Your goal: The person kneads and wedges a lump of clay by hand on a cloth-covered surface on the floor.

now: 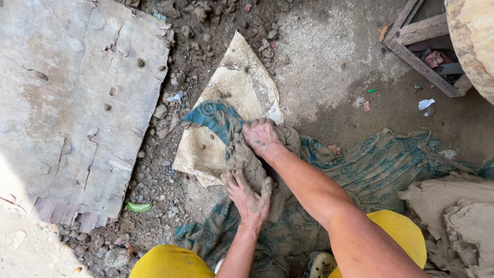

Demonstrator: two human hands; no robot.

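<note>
The lump of wet grey clay lies on the ground in the middle of the view, half wrapped in a muddy teal patterned cloth, and it rests at the lower right edge of a beige burlap sack that is spread flat on the dirt. The left hand presses down on the near end of the lump with the fingers spread and bent over it, and the right hand lies on the far end, with the fingers curled into the clay and the cloth; both hands are closed on the same mass, near each other but not touching. It seems to me that the step in hand is kneading or squeezing the clay inside the cloth. A next push, I judge, would need firm downward weight from both palms, while the cloth stays folded around the lump so that it does not slip onto the gravel. The person's yellow knees frame the work from below. To the left lies a worn wooden board, at the right edge are slabs of pale clay, and a wooden frame stands at the top right.
</note>
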